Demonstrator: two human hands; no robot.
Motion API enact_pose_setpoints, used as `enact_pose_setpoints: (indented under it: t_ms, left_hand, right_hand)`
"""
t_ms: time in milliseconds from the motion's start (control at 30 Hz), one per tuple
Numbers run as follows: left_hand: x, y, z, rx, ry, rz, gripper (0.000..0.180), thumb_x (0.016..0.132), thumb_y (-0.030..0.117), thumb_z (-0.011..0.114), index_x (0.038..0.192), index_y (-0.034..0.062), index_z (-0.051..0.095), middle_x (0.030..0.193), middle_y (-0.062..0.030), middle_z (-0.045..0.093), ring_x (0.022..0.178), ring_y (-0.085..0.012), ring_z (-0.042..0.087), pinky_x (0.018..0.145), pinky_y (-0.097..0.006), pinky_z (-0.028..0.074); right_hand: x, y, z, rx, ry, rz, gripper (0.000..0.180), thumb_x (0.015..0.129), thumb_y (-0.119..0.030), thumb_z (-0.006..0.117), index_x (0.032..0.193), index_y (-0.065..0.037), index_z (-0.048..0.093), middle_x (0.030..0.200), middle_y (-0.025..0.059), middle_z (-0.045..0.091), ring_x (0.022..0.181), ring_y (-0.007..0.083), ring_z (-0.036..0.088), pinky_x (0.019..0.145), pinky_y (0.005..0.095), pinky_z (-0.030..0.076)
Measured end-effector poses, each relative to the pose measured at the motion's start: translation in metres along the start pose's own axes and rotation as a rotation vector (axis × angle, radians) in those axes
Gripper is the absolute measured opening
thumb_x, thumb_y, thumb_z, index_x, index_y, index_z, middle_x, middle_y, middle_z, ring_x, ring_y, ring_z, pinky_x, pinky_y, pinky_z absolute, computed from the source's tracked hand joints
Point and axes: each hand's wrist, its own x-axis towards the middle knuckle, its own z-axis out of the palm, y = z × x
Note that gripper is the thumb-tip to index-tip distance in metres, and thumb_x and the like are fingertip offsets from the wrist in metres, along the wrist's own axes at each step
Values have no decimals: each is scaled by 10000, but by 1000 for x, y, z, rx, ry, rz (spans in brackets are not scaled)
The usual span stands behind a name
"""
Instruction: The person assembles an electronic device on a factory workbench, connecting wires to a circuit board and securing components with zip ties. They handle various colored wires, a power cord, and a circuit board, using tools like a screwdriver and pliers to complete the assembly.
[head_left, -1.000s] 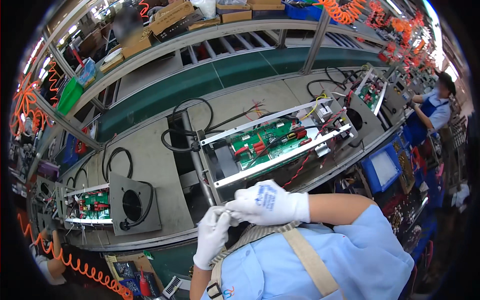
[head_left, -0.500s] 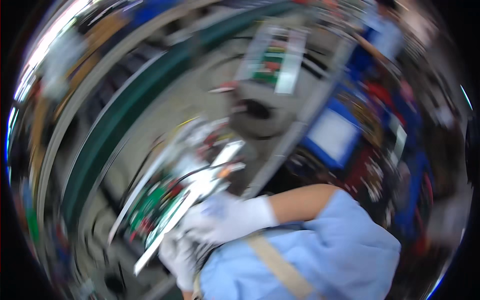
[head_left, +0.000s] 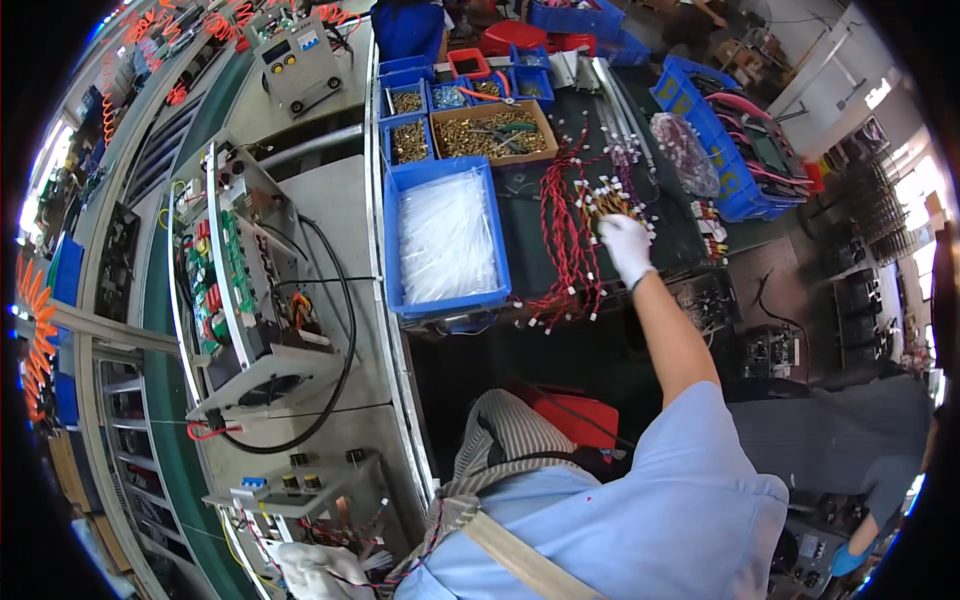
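My right hand (head_left: 627, 248), in a white glove, reaches over the dark bench. Its fingers close on a bundle of yellow and brown wires (head_left: 600, 200) with white connectors. Just left of it lie twisted red and black wires (head_left: 562, 225), also with white plugs. At the lower left, my gloved left hand (head_left: 318, 572) is closed around a thin dark red and black wire harness (head_left: 412, 568), its fingertips partly hidden. This hand is beside a metal-cased unit (head_left: 330, 500) with knobs. Ahead, an opened unit with green circuit boards (head_left: 235, 275) stands on the grey line.
A blue tray of clear plastic strips (head_left: 445, 235) sits left of the wires, behind it a cardboard box of brass fittings (head_left: 490, 130) with pliers. Farther right stands a blue crate (head_left: 720, 140). A black cable (head_left: 350, 330) loops beside the opened unit. Another person (head_left: 840, 440) works at lower right.
My view has turned right from the circuit-board unit, where both hands were together. My right hand has gone out to the wires on the bench; my left is now low at the left.
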Motion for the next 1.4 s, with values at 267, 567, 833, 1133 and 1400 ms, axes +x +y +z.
enact_pose_setpoints:
  t_ms: [267,567,833,1133,1400]
  left_hand:
    - [52,31,58,-452,153,-481,309,887,226,701,1042,41,508,777,-22,493,516,-74,386,463,-224,294]
    - [45,40,55,-267,211,-554,365,975,364,556,1003,2,595,595,13,423,460,-61,325,430,-221,238]
    - [41,24,46,-256,25,-474,363,955,264,542,1169,-25,597,789,-20,562,625,-70,469,592,-209,407]
    - [-34,12,16,-848,112,-375,438,1000,298,511,1291,-26,470,751,55,424,613,-30,381,560,-196,337]
    - [-115,18,9,-868,572,-356,301,904,3,528,1200,-21,487,799,34,450,643,-32,372,548,-192,348]
  right_hand:
    - [81,80,46,-430,-279,64,352,736,-336,653,857,-12,714,809,216,688,837,362,680,805,418,526]
    - [91,-10,4,-376,336,-93,295,883,-324,590,972,-54,670,961,160,697,908,294,668,810,379,496]
    - [-72,-250,16,768,-534,-357,185,1004,-138,499,1061,3,605,730,18,564,600,78,482,568,231,393]
    - [-275,-384,55,770,-1665,-507,165,920,-127,623,988,23,615,839,100,648,733,172,639,663,284,504]
    - [-433,-465,50,377,-1348,-2149,338,700,-90,690,1022,-33,602,879,114,599,881,333,577,830,493,404]
